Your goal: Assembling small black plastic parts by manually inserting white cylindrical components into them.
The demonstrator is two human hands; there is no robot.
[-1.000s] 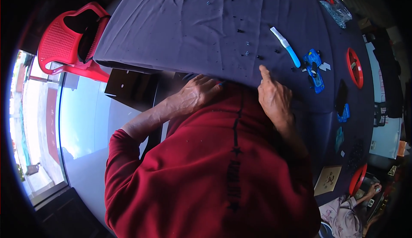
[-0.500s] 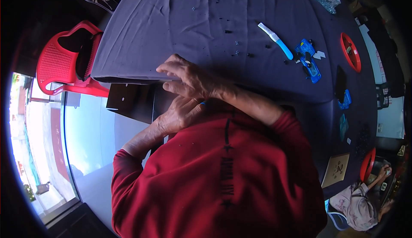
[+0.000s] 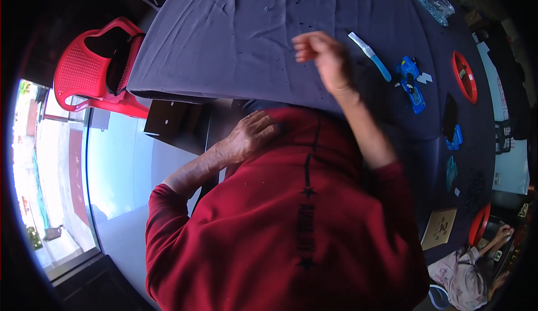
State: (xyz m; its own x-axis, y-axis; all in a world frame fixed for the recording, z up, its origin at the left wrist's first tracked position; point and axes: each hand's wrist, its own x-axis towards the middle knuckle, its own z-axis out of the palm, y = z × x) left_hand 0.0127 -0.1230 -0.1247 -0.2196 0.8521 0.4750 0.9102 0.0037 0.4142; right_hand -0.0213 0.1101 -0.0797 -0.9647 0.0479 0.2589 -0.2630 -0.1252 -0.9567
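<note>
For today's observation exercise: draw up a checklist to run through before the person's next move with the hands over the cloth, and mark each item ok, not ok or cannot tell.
1. Right hand free, fingers curled, nothing seen in it: ok.
2. Left hand off the table, resting on the red top: ok.
3. Small dark bits on the grey cloth beside the right hand, what they are: cannot tell.
4. White and blue tool lies apart from the right hand: ok.
5. Blue toy car lies untouched: ok.
</note>
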